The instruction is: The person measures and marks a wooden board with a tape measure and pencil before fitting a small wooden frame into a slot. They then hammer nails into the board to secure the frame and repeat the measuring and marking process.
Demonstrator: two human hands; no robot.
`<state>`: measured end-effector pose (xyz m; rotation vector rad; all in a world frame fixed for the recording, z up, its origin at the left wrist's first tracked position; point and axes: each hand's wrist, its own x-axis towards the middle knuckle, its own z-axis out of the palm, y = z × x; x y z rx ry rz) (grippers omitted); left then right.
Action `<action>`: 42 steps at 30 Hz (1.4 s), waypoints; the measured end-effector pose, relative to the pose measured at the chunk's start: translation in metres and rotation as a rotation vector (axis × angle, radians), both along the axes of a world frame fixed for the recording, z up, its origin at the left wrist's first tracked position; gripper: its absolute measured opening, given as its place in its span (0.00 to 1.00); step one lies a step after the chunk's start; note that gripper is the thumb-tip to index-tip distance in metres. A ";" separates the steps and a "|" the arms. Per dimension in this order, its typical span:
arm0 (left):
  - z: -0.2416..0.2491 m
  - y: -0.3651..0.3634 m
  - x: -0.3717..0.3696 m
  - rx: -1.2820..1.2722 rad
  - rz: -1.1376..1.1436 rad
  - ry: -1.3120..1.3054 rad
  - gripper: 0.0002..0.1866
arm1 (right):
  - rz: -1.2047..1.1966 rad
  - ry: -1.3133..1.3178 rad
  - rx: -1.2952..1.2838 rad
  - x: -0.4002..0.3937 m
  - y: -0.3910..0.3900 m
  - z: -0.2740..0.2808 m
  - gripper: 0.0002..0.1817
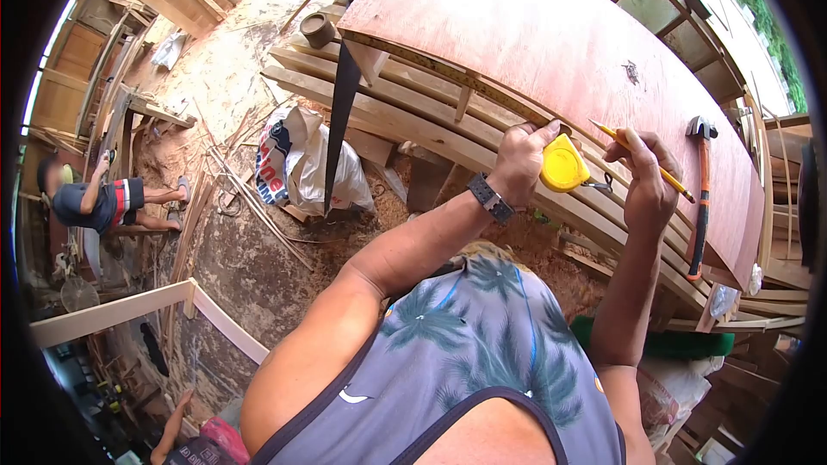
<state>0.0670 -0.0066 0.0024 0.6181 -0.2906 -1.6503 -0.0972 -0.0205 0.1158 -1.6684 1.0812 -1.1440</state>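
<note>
A large pinkish plywood sheet (517,26) lies across the upper right on a wooden frame. My left hand (522,164), with a dark watch on the wrist, is closed around a yellow tape measure (564,164) at the sheet's near edge. The tape's blade (482,90) runs along that edge toward the upper left. My right hand (648,181) holds a yellow pencil (672,179) between its fingers, the tip pointing left toward the edge by the tape measure. A hammer (704,198) with an orange and black handle lies on the sheet, right of my right hand.
Long boards (413,125) lie beneath the sheet. A white sack (314,159) stands on the ground left of them, near a hand saw (339,116). One person (112,202) is at the far left, another person's arm (172,430) at the lower left. A small can (318,30) sits near the sheet's left corner.
</note>
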 end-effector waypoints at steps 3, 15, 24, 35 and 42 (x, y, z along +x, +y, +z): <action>-0.002 -0.002 -0.003 -0.007 0.034 -0.026 0.16 | -0.020 -0.061 0.003 0.003 0.003 0.004 0.14; -0.012 -0.009 -0.004 -0.041 0.055 -0.045 0.17 | -0.017 -0.057 -0.004 0.001 0.005 0.002 0.13; 0.001 -0.005 -0.001 -0.011 0.045 -0.032 0.16 | -0.041 -0.041 0.003 0.002 0.006 0.001 0.14; -0.001 -0.004 -0.003 0.001 0.094 -0.026 0.13 | -0.021 -0.048 0.011 0.006 0.006 0.002 0.15; 0.004 0.060 -0.010 0.032 0.033 -0.272 0.14 | -0.142 0.010 -0.141 -0.020 -0.009 0.027 0.32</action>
